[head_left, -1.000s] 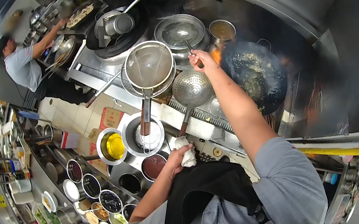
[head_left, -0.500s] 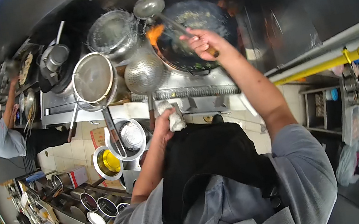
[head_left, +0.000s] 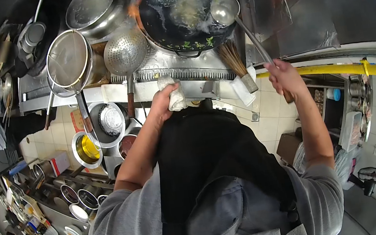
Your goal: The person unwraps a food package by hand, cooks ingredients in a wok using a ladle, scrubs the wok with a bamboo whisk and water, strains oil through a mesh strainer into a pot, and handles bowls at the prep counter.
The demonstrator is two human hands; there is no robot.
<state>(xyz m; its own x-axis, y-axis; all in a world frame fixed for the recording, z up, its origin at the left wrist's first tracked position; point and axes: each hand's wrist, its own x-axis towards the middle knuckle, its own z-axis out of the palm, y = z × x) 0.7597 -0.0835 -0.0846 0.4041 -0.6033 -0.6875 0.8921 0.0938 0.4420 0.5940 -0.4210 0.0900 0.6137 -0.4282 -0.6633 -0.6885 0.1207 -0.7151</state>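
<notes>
Right hand [head_left: 285, 76] gripping ladle [head_left: 224, 10], bowl over right side of wok [head_left: 164, 35]; left hand [head_left: 162, 104] clutching cloth [head_left: 176, 98] near counter [head_left: 91, 94].

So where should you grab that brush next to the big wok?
Probably by the narrow, bound end of the brush, coming from the person's side. That end points toward the person, while the bristles fan out toward the wok. The right hand would need to free itself first: it holds the ladle.
</notes>
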